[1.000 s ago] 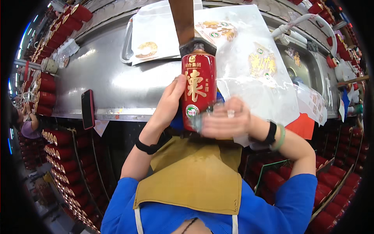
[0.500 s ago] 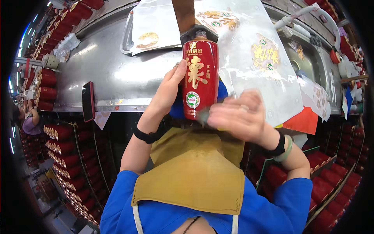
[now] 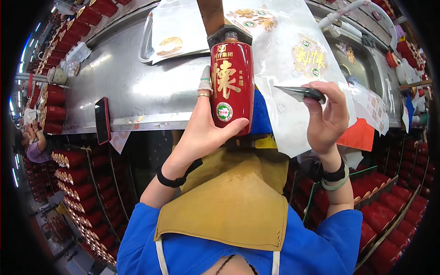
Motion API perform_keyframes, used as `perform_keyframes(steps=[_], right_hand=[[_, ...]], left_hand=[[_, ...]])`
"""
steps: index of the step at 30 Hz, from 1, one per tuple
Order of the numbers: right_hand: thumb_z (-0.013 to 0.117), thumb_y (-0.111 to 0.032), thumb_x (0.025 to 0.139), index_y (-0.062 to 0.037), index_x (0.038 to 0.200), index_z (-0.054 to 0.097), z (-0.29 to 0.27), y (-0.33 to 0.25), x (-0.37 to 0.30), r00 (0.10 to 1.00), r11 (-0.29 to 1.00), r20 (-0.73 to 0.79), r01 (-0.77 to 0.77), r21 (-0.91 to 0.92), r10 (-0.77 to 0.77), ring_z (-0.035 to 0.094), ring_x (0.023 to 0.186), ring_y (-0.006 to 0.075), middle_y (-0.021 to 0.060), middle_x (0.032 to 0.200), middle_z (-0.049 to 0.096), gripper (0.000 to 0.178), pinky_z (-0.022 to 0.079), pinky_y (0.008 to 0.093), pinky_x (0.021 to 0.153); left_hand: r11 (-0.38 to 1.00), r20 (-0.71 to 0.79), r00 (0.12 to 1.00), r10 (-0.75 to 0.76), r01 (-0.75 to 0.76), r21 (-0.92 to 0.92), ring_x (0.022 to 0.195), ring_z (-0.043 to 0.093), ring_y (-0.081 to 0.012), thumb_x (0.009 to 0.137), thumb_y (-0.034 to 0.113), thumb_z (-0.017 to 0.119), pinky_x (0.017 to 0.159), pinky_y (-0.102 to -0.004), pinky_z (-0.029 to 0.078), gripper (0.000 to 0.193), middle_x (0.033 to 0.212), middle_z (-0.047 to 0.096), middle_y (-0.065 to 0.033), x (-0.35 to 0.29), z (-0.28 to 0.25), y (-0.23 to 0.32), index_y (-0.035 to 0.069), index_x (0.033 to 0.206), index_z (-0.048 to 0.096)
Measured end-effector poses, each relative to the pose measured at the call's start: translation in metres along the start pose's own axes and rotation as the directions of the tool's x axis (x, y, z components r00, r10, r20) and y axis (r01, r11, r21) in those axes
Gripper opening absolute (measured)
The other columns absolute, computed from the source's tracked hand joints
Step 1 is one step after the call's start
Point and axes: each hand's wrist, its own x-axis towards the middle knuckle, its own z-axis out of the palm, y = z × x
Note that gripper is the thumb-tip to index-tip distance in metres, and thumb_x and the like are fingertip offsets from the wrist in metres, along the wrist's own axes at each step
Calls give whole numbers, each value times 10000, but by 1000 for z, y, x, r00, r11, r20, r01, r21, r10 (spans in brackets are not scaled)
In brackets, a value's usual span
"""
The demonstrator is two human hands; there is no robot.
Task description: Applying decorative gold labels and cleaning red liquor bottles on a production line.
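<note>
A red bottle [image 3: 245,87] with gold characters and a round green-and-white emblem lies in front of me, its neck at a dark notched holder [image 3: 229,31] on a brown bar. My left hand [image 3: 201,133] holds the bottle by its lower end. The thumb lies across the bottom part, and a finger with a pale finger cover runs up the left side. To the right of the bottle and apart from it, my right hand [image 3: 327,120] pinches a thin, flat, dark scraper-like tool [image 3: 300,92] between thumb and fingers. Its pointed end is toward the bottle.
Transfer sheets with gold prints [image 3: 293,27] cover the metal bench [image 3: 137,87] at the right and back. A phone [image 3: 102,120] rests at the bench's left edge. A sink [image 3: 362,68] and white pipe [image 3: 350,7] are at right. Racks of red bottles [image 3: 75,176] stand on both sides.
My right hand has drawn back from the bottle's lower end to the right, with the flat tool in it. My left hand has slid lower, its thumb now across the bottle's bottom.
</note>
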Motion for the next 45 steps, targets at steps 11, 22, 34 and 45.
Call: perform_keyframes(steps=[11, 22, 34, 45], right_hand=[[809, 96, 761, -22, 1057, 708, 14, -6, -4, 997, 999, 65, -39, 16, 38, 678, 815, 238, 102, 968, 751, 335, 535, 326, 720], [747, -144, 722, -184, 1018, 801, 33, -30, -19, 805, 901, 457, 432, -17, -378, 632, 886, 135, -55, 1045, 757, 304, 491, 324, 797], [758, -37, 718, -106, 1006, 799, 25, -36, 8, 950, 955, 275, 209, -209, -148, 607, 777, 195, 26, 951, 770, 298, 452, 321, 731], [786, 100, 786, -9, 1021, 734, 21, -26, -7, 995, 991, -64, -85, -99, 79, 656, 843, 232, 95, 959, 752, 264, 523, 316, 757]], left_hand=[[994, 28, 998, -47, 44, 99, 1273, 583, -301, 730, 245, 931, 1091, -409, 482, 1083, 1391, 526, -243, -3, -1, -8, -76, 1509, 250], [972, -52, 991, 120, -107, 210, 1219, 656, -279, 721, 178, 928, 1037, -378, 523, 1091, 1345, 633, -204, -4, -9, -34, -33, 1583, 293], [959, -21, 974, 225, -218, 180, 1407, 507, -295, 682, 302, 984, 1177, -409, 385, 1335, 1536, 481, -243, -17, -10, -36, -61, 1629, 116], [994, -34, 995, 99, -97, 56, 1326, 557, -285, 859, 212, 833, 1131, -402, 423, 1002, 1430, 565, -215, -19, -2, -23, -55, 1608, 224]])
